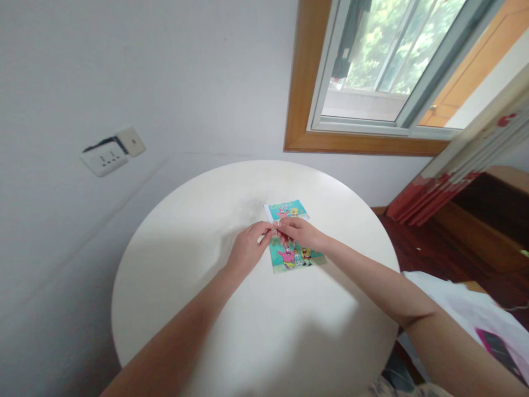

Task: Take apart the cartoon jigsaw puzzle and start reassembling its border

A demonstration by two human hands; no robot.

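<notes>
My left hand (248, 242) and my right hand (300, 231) meet over the table, their fingertips together. Both hands are closed in a pinch on something small that I cannot make out. Beneath my right hand lies a colourful cartoon picture (289, 260), green and teal with a pink starfish figure and a yellow square figure. Its upper part is hidden by my fingers. Just beyond my hands lies a smaller turquoise cartoon card (295, 208) with similar figures and a white left edge.
The round white table (177, 275) stands against a pale wall with a power socket (109, 158). A wood-framed window (297, 127) is at the back right. To the right, a phone with a pink edge (502, 353) lies on a white cloth (450, 309), near a red-and-white curtain (425, 193).
</notes>
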